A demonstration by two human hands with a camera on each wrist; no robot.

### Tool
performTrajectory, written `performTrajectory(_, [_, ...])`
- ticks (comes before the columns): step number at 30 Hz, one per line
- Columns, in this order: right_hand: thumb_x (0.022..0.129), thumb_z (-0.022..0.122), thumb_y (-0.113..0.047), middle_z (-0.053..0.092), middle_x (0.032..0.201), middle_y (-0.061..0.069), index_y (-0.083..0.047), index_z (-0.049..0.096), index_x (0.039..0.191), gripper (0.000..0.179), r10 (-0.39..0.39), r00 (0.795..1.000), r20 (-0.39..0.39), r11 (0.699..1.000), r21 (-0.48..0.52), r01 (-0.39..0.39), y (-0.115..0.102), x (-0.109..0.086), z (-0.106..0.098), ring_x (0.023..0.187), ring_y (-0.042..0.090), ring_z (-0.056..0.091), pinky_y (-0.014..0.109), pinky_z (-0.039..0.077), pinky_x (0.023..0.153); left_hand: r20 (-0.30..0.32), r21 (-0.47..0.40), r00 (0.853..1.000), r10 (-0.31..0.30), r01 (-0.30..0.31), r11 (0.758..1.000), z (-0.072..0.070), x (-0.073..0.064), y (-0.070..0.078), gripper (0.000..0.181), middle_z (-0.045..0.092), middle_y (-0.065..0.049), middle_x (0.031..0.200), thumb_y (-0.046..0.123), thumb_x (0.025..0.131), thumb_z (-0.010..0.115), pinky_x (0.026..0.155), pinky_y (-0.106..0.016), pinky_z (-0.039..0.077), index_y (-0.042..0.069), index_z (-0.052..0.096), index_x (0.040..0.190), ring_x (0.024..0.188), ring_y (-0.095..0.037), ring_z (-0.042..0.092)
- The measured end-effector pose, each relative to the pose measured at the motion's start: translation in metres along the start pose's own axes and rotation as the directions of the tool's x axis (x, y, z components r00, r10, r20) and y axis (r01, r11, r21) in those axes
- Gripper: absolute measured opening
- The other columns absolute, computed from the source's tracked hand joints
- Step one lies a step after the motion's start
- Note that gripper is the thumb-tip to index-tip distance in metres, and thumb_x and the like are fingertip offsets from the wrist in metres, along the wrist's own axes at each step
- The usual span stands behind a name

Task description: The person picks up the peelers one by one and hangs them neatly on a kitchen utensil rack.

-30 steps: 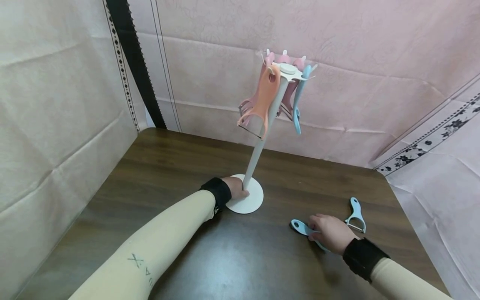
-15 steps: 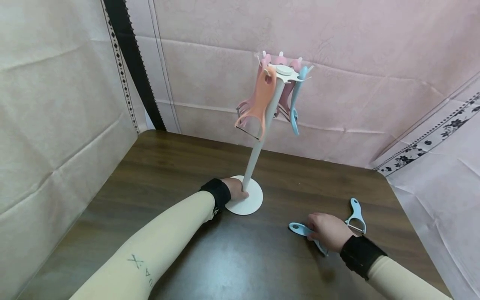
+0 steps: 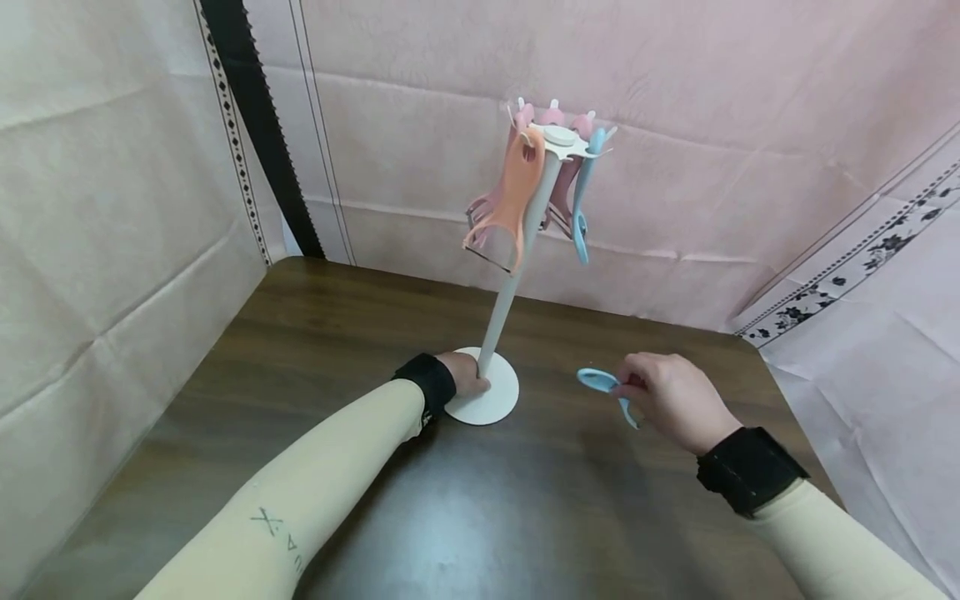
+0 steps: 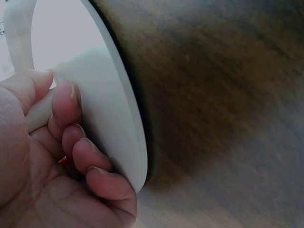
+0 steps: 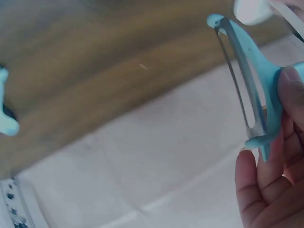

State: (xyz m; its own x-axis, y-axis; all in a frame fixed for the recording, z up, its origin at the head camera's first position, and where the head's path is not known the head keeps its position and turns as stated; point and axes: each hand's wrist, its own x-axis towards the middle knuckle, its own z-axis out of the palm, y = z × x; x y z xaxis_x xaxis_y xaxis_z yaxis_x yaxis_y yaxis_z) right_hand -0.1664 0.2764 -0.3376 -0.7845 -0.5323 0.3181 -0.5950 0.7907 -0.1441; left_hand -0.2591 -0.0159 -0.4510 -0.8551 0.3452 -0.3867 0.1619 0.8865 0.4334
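Note:
My left hand (image 3: 463, 375) holds the foot of a white stand's pole (image 3: 501, 312), just above its round base (image 3: 487, 404). In the left wrist view its fingers curl round the pole, close against the base. From the stand's top hang an orange peeler (image 3: 519, 179), a light blue peeler (image 3: 582, 200) and several pink peelers (image 3: 491, 204). To the right of the stand, my right hand (image 3: 671, 400) pinches another light blue peeler (image 3: 597, 380) above the table. The right wrist view shows its metal blade (image 5: 242, 71), with the thumb on the handle side.
One more light blue peeler (image 5: 7, 107) lies on the table, partly visible at the right wrist view's left edge; the right hand and wrist hide it in the head view. Pale cloth (image 3: 420, 167) hangs behind the wooden table (image 3: 337, 333) and at both sides.
My right hand has lifted the light blue peeler off the table and moved it toward the back. The left hand stays on the pole. The view has shifted slightly.

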Motion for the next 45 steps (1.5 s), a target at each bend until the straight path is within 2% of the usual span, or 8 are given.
performTrajectory(6, [0.074, 0.083, -0.006, 0.057, 0.069, -0.014, -0.018, 0.063, 0.079, 0.024, -0.01, 0.997, -0.08, 1.0, 0.012, 0.012, -0.015, 0.013, -0.029, 0.058, 0.004, 0.049, 0.024, 0.042, 0.053, 0.02, -0.023, 0.999, -0.025, 0.025, 0.999, 0.002, -0.002, -0.001, 0.039, 0.066, -0.004, 0.088, 0.038, 0.095, 0.059, 0.082, -0.034, 0.046, 0.003, 0.067, 0.112, 0.081, -0.019, 0.059])
performTrajectory(14, [0.078, 0.079, -0.001, 0.059, 0.071, -0.009, -0.015, 0.065, 0.081, 0.02, -0.115, 0.97, -0.216, 0.993, 0.015, 0.121, -0.03, 0.025, -0.058, 0.06, 0.002, 0.047, 0.016, 0.037, 0.056, 0.007, -0.02, 1.0, -0.008, 0.008, 1.0, -0.002, -0.007, 0.003, 0.038, 0.067, -0.005, 0.088, 0.036, 0.096, 0.06, 0.081, -0.033, 0.047, 0.002, 0.068, 0.109, 0.08, -0.018, 0.06])
performTrajectory(20, [0.077, 0.079, 0.002, 0.062, 0.078, -0.007, -0.012, 0.065, 0.087, 0.021, -0.1, 0.956, -0.276, 0.994, 0.002, 0.105, -0.049, 0.03, -0.074, 0.073, 0.009, 0.05, 0.023, 0.039, 0.069, 0.014, -0.041, 1.0, -0.024, 0.024, 0.999, 0.006, -0.001, 0.001, 0.038, 0.066, -0.004, 0.089, 0.037, 0.095, 0.061, 0.081, -0.035, 0.047, 0.003, 0.067, 0.111, 0.08, -0.019, 0.059])
performTrajectory(26, [0.076, 0.079, 0.005, 0.063, 0.082, -0.005, -0.008, 0.067, 0.093, 0.024, -0.111, 0.921, -0.373, 0.99, 0.044, 0.137, -0.067, 0.04, -0.092, 0.08, 0.01, 0.051, 0.021, 0.037, 0.075, 0.01, -0.035, 1.0, -0.022, 0.023, 0.999, 0.01, 0.009, 0.002, 0.039, 0.066, -0.004, 0.089, 0.038, 0.094, 0.062, 0.081, -0.036, 0.047, 0.004, 0.067, 0.112, 0.081, -0.02, 0.059])
performTrajectory(30, [0.076, 0.078, 0.003, 0.065, 0.081, -0.003, -0.005, 0.067, 0.094, 0.022, -0.114, 0.906, -0.407, 0.985, 0.071, 0.155, -0.076, 0.051, -0.099, 0.082, 0.013, 0.05, 0.025, 0.034, 0.079, 0.003, -0.023, 1.0, -0.026, 0.026, 0.999, 0.01, 0.015, -0.001, 0.041, 0.065, -0.004, 0.089, 0.041, 0.093, 0.062, 0.082, -0.036, 0.046, 0.005, 0.067, 0.112, 0.081, -0.02, 0.059])
performTrajectory(35, [0.079, 0.078, 0.0, 0.063, 0.079, 0.0, -0.004, 0.066, 0.091, 0.017, -0.117, 0.899, -0.422, 0.983, 0.079, 0.165, -0.085, 0.067, -0.101, 0.084, 0.017, 0.048, 0.033, 0.032, 0.078, 0.006, -0.008, 1.0, -0.01, 0.01, 1.0, 0.013, 0.02, -0.01, 0.041, 0.065, -0.003, 0.082, 0.04, 0.092, 0.063, 0.076, -0.033, 0.047, 0.003, 0.068, 0.11, 0.075, -0.018, 0.059])
performTrajectory(39, [0.082, 0.076, -0.003, 0.063, 0.078, 0.0, -0.004, 0.066, 0.09, 0.012, -0.109, 0.89, -0.443, 0.981, 0.097, 0.169, -0.092, 0.078, -0.105, 0.088, 0.015, 0.053, 0.032, 0.035, 0.079, -0.003, 0.033, 1.0, 0.014, -0.014, 0.999, 0.016, 0.027, -0.015, 0.043, 0.064, -0.001, 0.081, 0.043, 0.093, 0.061, 0.074, -0.031, 0.046, 0.004, 0.068, 0.11, 0.073, -0.017, 0.057])
performTrajectory(45, [0.087, 0.072, -0.008, 0.063, 0.081, -0.001, -0.003, 0.067, 0.092, 0.009, -0.051, 0.887, -0.459, 0.971, 0.184, 0.151, -0.103, 0.093, -0.108, 0.084, 0.008, 0.054, 0.025, 0.037, 0.075, -0.004, 0.002, 1.0, 0.004, -0.004, 1.0, 0.011, 0.024, -0.013, 0.044, 0.065, -0.004, 0.087, 0.042, 0.092, 0.063, 0.078, -0.034, 0.047, 0.003, 0.067, 0.111, 0.077, -0.019, 0.059])
